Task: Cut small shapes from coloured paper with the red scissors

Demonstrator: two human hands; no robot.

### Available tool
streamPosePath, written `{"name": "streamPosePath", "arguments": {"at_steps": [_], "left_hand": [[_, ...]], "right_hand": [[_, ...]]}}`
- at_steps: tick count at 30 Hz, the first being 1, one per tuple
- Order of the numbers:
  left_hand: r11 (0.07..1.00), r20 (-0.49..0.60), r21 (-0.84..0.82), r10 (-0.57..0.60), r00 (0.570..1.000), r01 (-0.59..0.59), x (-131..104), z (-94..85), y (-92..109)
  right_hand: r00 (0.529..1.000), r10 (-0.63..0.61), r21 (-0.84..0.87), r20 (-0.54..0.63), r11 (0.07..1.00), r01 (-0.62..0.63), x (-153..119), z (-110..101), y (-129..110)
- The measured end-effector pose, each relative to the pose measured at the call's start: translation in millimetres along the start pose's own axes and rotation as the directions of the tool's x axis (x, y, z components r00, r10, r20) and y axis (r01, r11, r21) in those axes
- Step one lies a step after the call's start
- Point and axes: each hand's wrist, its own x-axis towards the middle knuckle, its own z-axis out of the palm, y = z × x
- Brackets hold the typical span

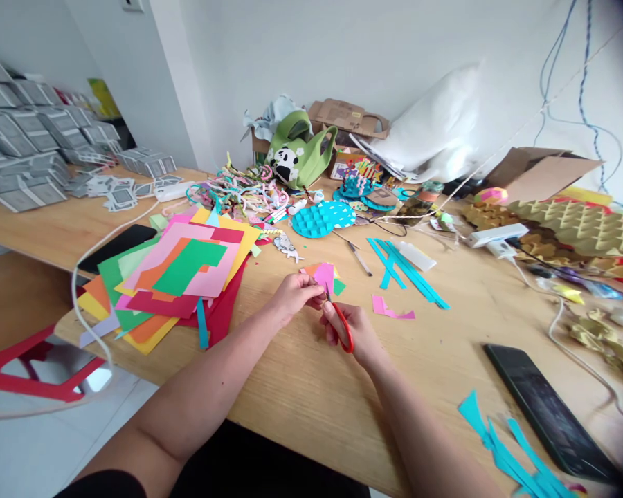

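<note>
My right hand [357,330] is closed round the red handles of a pair of scissors [347,325]. Their dark blades point up and left, at the edge of a small piece of pink paper [324,275]. My left hand [297,299] pinches that pink paper between thumb and fingers, close to the blade tips. Behind it lie small orange and green paper pieces [339,286]. A pink paper offcut [390,308] rests on the table to the right of my hands. How far the blades are apart is too small to tell.
Coloured paper sheets [190,270] are piled at the left. Blue paper strips [410,273] and a pen [360,257] lie beyond my hands. A black phone [547,411] is at the right. A green panda bag [298,155] and egg trays [576,221] stand further back. A white cable [77,290] hangs at the left edge.
</note>
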Motion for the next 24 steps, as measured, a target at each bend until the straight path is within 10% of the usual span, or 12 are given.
{"name": "streamPosePath", "arguments": {"at_steps": [24], "left_hand": [[1.000,0.001,0.026,-0.012,1.000,0.012,-1.1,-0.7,3.9]], "right_hand": [[1.000,-0.012,0.007,0.014,1.000,0.011,0.3,-1.1,3.1]]}}
